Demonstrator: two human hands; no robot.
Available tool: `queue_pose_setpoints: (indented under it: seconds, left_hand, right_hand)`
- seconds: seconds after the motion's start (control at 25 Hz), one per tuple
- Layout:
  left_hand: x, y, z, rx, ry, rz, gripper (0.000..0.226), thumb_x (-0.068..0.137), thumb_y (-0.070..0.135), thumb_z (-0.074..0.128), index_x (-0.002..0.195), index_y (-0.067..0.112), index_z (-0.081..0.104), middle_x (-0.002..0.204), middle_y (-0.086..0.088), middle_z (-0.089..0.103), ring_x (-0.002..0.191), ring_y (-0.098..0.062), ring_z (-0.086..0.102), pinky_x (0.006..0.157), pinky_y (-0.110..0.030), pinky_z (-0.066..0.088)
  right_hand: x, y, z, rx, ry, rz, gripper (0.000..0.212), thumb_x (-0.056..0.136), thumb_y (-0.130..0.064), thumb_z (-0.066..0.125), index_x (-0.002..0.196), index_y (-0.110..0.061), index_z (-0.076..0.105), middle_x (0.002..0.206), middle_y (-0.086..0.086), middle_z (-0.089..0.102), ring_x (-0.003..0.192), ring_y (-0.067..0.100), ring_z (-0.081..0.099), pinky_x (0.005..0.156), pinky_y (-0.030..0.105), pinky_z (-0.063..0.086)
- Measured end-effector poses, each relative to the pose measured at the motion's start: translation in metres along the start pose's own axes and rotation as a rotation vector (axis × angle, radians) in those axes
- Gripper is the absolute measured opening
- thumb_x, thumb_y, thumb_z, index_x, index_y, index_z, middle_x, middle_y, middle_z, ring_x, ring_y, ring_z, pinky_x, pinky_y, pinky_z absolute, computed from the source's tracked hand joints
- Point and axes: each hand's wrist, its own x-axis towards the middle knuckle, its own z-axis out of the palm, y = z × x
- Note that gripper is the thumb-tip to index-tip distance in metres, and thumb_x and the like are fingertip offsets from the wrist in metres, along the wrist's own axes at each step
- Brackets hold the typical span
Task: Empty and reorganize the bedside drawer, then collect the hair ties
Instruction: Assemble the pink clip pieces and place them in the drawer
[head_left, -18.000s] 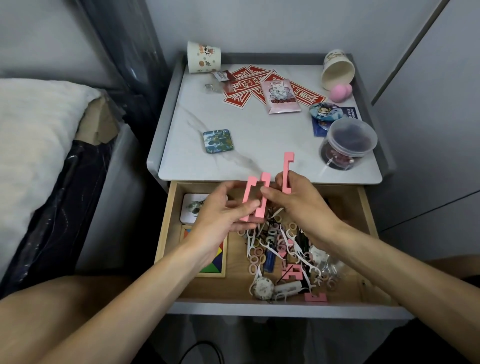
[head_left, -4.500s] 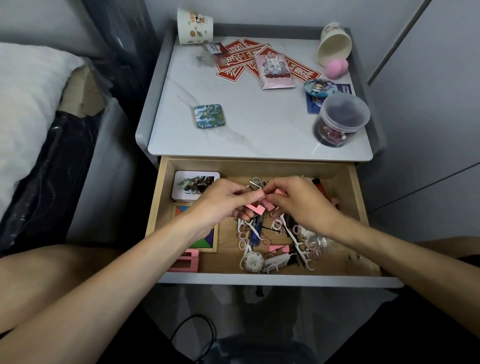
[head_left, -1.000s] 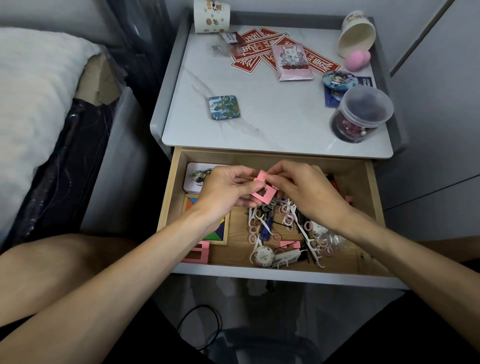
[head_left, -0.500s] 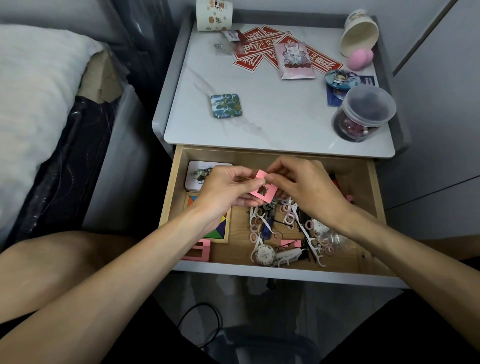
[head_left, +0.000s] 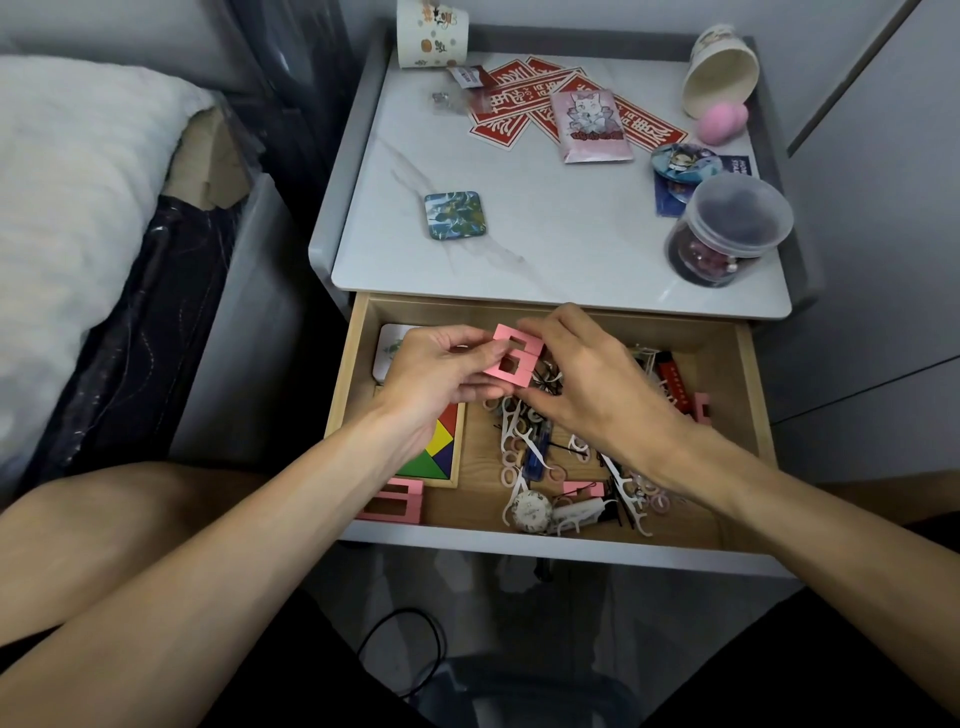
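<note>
Over the open drawer (head_left: 750, 374) I am mid-sort: my left hand (head_left: 439, 371) and right hand (head_left: 587, 387) meet above its back half, forearms angling inward, each with a narrow fingertip grip on the joined pink frames (head_left: 515, 358). Emptying looks far from done; the hair ties (head_left: 556, 474) lie loose in the clutter below. Next I judge the frames need a careful set-down on the bench (head_left: 545, 244).

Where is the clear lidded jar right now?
The clear lidded jar stands at the front right corner of the nightstand top in the head view, just nearer than the round badge, beyond the open drawer.
</note>
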Motion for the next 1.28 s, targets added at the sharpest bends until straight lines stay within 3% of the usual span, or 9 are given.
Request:
queue_pose_setpoints:
  seconds: [0.16, 0.32, 0.68, 0.88, 0.96, 1.04, 1.12, 1.16, 1.28]
  left_hand:
    - [0.000, 0.000, 0.000, 0.027, 0.005, 0.022, 0.005, 0.089, 0.007, 0.068, 0.092, 0.009, 0.072, 0.076, -0.006, 0.076, 0.060, -0.016, 0.071, 0.062, -0.022, 0.060]
    - [0.000, 0.001, -0.001, 0.024, 0.040, 0.021, 0.006, 0.087, 0.004, 0.069, 0.089, 0.009, 0.071, 0.073, -0.004, 0.075, 0.061, -0.018, 0.072, 0.062, -0.023, 0.060]
    - [0.004, -0.003, -0.003, 0.046, 0.083, 0.052, 0.008, 0.086, 0.005, 0.071, 0.092, 0.009, 0.073, 0.084, -0.012, 0.076, 0.069, -0.025, 0.073, 0.066, -0.027, 0.062]
    - [0.006, 0.002, -0.008, 0.170, 0.011, 0.025, 0.014, 0.085, 0.007, 0.073, 0.098, 0.003, 0.073, 0.077, -0.010, 0.074, 0.051, -0.014, 0.061, 0.047, -0.020, 0.050]
    - [0.009, 0.009, -0.020, 0.347, -0.041, 0.016, 0.025, 0.087, 0.016, 0.074, 0.107, 0.002, 0.072, 0.080, -0.008, 0.074, 0.051, -0.012, 0.061, 0.044, -0.018, 0.045]
    - [0.011, 0.019, -0.039, 0.794, 0.017, 0.077, 0.034, 0.088, 0.038, 0.071, 0.111, 0.013, 0.073, 0.091, -0.005, 0.075, 0.067, -0.016, 0.069, 0.057, -0.025, 0.052]
    - [0.009, 0.027, -0.060, 1.340, 0.318, 0.118, 0.043, 0.089, 0.054, 0.063, 0.113, 0.019, 0.071, 0.106, -0.010, 0.071, 0.093, -0.030, 0.068, 0.077, -0.035, 0.052]
    - [0.007, 0.030, -0.066, 1.499, 0.432, 0.079, 0.047, 0.091, 0.054, 0.060, 0.117, 0.016, 0.068, 0.114, -0.015, 0.067, 0.104, -0.036, 0.063, 0.082, -0.039, 0.046]
    - [0.012, 0.028, -0.068, 1.610, 0.408, -0.128, 0.049, 0.095, 0.046, 0.059, 0.125, 0.007, 0.058, 0.128, -0.018, 0.058, 0.118, -0.039, 0.055, 0.085, -0.040, 0.043]
  right_hand:
    - [0.003, -0.004, 0.001, -0.030, -0.004, 0.008, 0.057, 0.076, -0.017, 0.081, 0.126, -0.004, 0.058, 0.115, 0.007, 0.057, 0.094, 0.020, 0.065, 0.083, 0.023, 0.053]
    - [0.005, -0.007, 0.004, -0.014, 0.011, 0.020, 0.055, 0.076, -0.014, 0.080, 0.126, -0.006, 0.057, 0.116, 0.004, 0.055, 0.096, 0.019, 0.063, 0.085, 0.024, 0.053]
    - [0.007, -0.008, 0.006, -0.019, 0.012, 0.016, 0.057, 0.076, -0.015, 0.081, 0.127, -0.003, 0.058, 0.116, 0.007, 0.056, 0.097, 0.021, 0.064, 0.085, 0.022, 0.050]
    - [0.005, -0.011, 0.003, 0.038, 0.002, 0.042, 0.056, 0.075, -0.016, 0.079, 0.126, -0.006, 0.059, 0.114, 0.004, 0.057, 0.096, 0.018, 0.062, 0.086, 0.029, 0.054]
    - [0.006, -0.011, 0.004, 0.073, -0.006, 0.039, 0.056, 0.074, -0.016, 0.080, 0.126, -0.007, 0.059, 0.114, 0.002, 0.057, 0.095, 0.015, 0.061, 0.085, 0.027, 0.054]
    - [0.005, -0.009, 0.009, 0.105, -0.095, 0.024, 0.058, 0.074, -0.015, 0.080, 0.128, -0.009, 0.058, 0.118, 0.000, 0.056, 0.098, 0.012, 0.059, 0.085, 0.020, 0.052]
    - [-0.005, -0.006, 0.023, 0.106, -0.269, -0.003, 0.060, 0.076, -0.016, 0.080, 0.131, -0.011, 0.055, 0.123, -0.003, 0.053, 0.104, 0.009, 0.057, 0.084, 0.008, 0.046]
    - [-0.011, -0.005, 0.032, 0.105, -0.360, -0.019, 0.060, 0.077, -0.017, 0.079, 0.132, -0.013, 0.055, 0.124, -0.006, 0.052, 0.107, 0.008, 0.056, 0.084, 0.004, 0.044]
    - [-0.022, -0.013, 0.058, 0.090, -0.536, -0.111, 0.055, 0.083, -0.021, 0.075, 0.133, -0.016, 0.054, 0.129, -0.006, 0.049, 0.117, 0.009, 0.052, 0.096, 0.010, 0.043]
